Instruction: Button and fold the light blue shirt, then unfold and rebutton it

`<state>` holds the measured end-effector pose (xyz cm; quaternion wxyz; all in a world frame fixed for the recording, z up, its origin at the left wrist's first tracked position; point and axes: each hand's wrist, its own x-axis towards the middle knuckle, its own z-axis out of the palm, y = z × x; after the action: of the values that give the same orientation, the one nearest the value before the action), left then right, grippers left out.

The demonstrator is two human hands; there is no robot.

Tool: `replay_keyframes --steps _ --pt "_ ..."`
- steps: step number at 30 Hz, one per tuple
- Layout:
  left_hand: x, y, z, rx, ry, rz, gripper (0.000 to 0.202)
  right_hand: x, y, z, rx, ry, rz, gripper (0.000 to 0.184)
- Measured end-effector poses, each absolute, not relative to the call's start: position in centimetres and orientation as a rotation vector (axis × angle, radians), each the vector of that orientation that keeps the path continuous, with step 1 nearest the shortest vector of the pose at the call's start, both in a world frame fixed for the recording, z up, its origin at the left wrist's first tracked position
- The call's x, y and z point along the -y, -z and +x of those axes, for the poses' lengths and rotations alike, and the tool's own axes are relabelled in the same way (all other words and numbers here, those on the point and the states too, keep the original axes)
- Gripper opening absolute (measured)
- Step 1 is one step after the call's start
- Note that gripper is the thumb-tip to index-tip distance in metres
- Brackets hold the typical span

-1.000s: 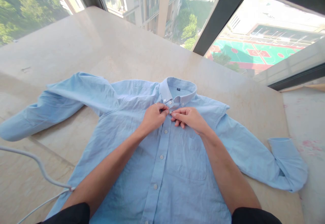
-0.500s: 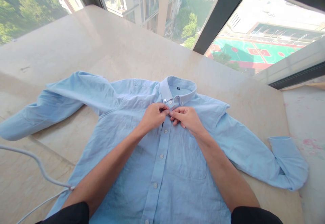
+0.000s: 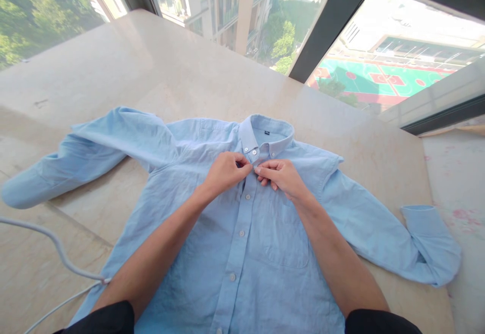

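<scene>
A light blue button-down shirt (image 3: 170,212) lies front up, its sleeves spread to both sides. Just below the collar (image 3: 281,145), my left hand (image 3: 230,171) pinches the edge of the front placket between thumb and finger. Close beside it, my right hand (image 3: 279,173) also pinches the placket, fingertips almost meeting those of the left. Whatever button sits between the fingertips is hidden. The collar button (image 3: 254,152) shows above my hands. Below them, several white buttons run down the placket (image 3: 237,253), and a chest pocket (image 3: 290,245) lies under my right forearm.
The shirt rests on a pale stone windowsill (image 3: 178,76). A white cable (image 3: 56,245) loops in from the left and passes by my left forearm. Dark window frames (image 3: 322,36) border the far side. At the right is a floral-patterned cloth (image 3: 460,182).
My left hand's fingers have shifted slightly at the placket, the thumb now straighter. My right hand stays nearly in place, still pinching. The shirt lies as before.
</scene>
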<state>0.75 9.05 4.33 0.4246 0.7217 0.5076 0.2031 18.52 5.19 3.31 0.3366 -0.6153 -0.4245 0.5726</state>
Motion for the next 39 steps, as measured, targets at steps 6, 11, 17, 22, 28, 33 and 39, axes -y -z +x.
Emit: replay_keyframes --steps 6,11,17,22,28,33,39 --pt "-9.2 -3.8 0.7 -1.261 -0.519 1.829 0.019 -5.2 -3.3 18.8 1.151 -1.507 -1.588 0.032" --pt "-9.3 -3.3 0.6 -1.254 -0.493 1.865 0.018 -5.2 -3.4 18.6 1.202 -1.484 -1.652 0.03" --pt "-8.9 -2.8 1.1 -1.365 -0.535 1.936 0.008 -5.4 -3.6 18.1 1.212 -1.406 -1.84 0.03" --pt "-8.6 -2.6 1.3 -1.428 -0.55 1.971 0.009 -5.4 -3.7 18.2 1.268 -1.285 -1.998 0.038" --pt "-8.2 -1.9 1.6 -1.49 -0.586 2.074 0.013 -5.6 -3.2 19.1 1.27 -1.393 -1.871 0.035" --pt "-8.0 -1.4 1.8 -1.423 -0.666 2.149 0.016 -5.5 -3.2 18.7 1.327 -1.259 -1.952 0.031" --pt "-8.2 -1.1 1.5 -1.442 -0.821 2.064 0.03 -4.9 -3.3 18.5 1.439 -1.147 -1.926 0.027"
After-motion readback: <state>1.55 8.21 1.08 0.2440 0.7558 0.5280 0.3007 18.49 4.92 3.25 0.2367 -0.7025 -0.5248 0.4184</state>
